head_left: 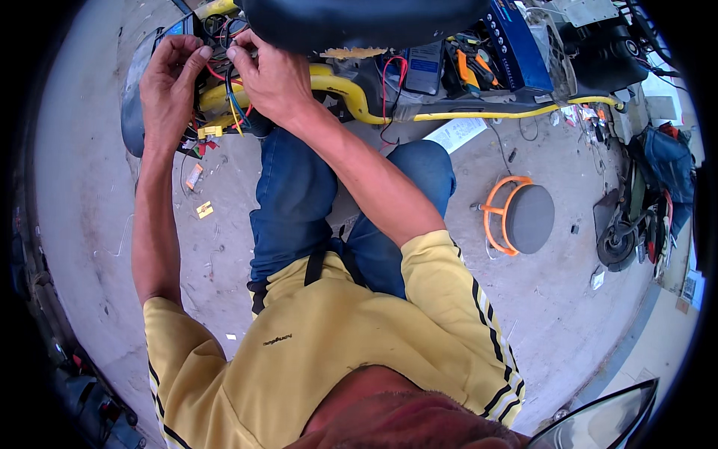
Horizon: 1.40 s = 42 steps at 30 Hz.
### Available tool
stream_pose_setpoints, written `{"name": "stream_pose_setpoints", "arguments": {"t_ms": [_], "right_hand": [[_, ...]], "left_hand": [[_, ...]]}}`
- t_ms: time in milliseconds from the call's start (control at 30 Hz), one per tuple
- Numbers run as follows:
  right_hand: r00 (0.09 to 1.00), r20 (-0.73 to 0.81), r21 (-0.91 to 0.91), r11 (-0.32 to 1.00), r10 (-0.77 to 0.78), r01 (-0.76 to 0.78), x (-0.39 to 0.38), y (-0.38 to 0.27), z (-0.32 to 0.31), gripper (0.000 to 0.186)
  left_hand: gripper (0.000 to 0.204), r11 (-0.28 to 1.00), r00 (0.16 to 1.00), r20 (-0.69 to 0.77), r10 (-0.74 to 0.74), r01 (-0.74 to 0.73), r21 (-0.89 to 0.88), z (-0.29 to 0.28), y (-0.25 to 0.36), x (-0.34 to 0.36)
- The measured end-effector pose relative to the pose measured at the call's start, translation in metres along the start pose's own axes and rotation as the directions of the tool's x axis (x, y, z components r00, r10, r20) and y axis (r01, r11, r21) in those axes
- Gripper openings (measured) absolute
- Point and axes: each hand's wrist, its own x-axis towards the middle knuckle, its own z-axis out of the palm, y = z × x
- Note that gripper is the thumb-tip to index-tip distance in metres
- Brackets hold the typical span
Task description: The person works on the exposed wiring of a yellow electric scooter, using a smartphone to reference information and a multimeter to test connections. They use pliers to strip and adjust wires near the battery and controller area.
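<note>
We reach both arms toward eleven o'clock; left hand (168, 82) and right hand (273, 75) pinch the wires (224, 75), fingertips nearly meeting.

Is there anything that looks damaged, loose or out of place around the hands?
Yes. Loose wires spill from the open yellow frame where the left hand and right hand work. Small connector pieces lie scattered on the concrete floor.
</note>
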Motion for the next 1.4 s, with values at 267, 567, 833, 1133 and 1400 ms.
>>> {"name": "stream_pose_setpoints", "arguments": {"t_ms": [267, 567, 833, 1133, 1400], "right_hand": [[0.977, -0.157, -0.102, 0.986, -0.145, 0.130, 0.001, 0.016, 0.018, 0.012], [0.976, -0.062, -0.187, 0.963, -0.211, 0.197, -0.002, 0.008, 0.006, 0.025], [0.973, 0.032, -0.262, 0.937, -0.230, 0.230, -0.025, -0.016, -0.038, 0.030], [0.964, 0.257, -0.530, 0.844, 0.068, 0.082, -0.031, -0.039, -0.146, 0.020], [0.873, -0.122, -0.459, 0.752, 0.473, -0.472, -0.032, 0.000, -0.261, 0.025]], "left_hand": [[0.012, 1.000, 1.000, 0.012, -0.013, 0.013, 0.012, 0.001, 0.005, 0.001], [0.036, 0.995, 0.993, 0.094, -0.066, 0.058, 0.079, 0.005, 0.009, 0.006], [0.034, 0.981, 0.999, 0.040, 0.020, -0.027, 0.192, 0.006, 0.009, 0.003], [0.024, 0.869, 0.812, -0.320, 0.489, -0.419, 0.263, 0.014, 0.052, -0.062], [0.017, 0.985, 0.851, 0.505, 0.143, -0.174, 0.013, 0.174, 0.059, -0.110]]}}
